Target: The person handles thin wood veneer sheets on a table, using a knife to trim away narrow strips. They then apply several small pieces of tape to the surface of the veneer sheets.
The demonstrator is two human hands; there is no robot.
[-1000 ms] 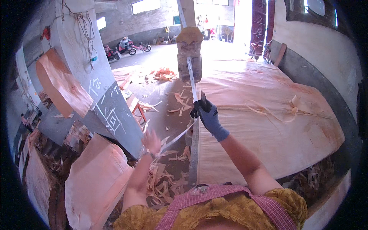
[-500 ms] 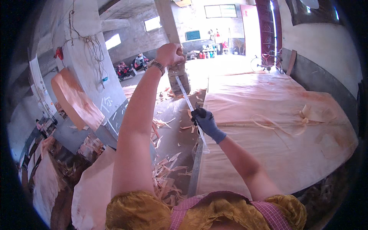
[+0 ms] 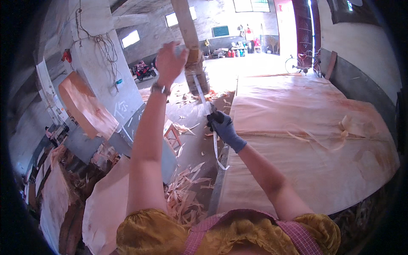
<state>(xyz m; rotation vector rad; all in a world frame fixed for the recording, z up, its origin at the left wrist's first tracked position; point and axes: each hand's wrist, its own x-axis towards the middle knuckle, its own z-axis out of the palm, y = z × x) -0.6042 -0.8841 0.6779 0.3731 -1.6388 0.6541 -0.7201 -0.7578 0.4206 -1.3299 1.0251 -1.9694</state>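
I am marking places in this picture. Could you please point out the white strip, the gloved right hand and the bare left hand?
White strip (image 3: 202,95): head view, its upper stretch.
Gloved right hand (image 3: 224,126): head view, middle of the hand.
Bare left hand (image 3: 170,64): head view, middle of the hand.

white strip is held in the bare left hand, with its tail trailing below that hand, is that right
Not the bare left hand: the head view shows the white strip held in the gloved right hand, with its tail trailing below that hand.
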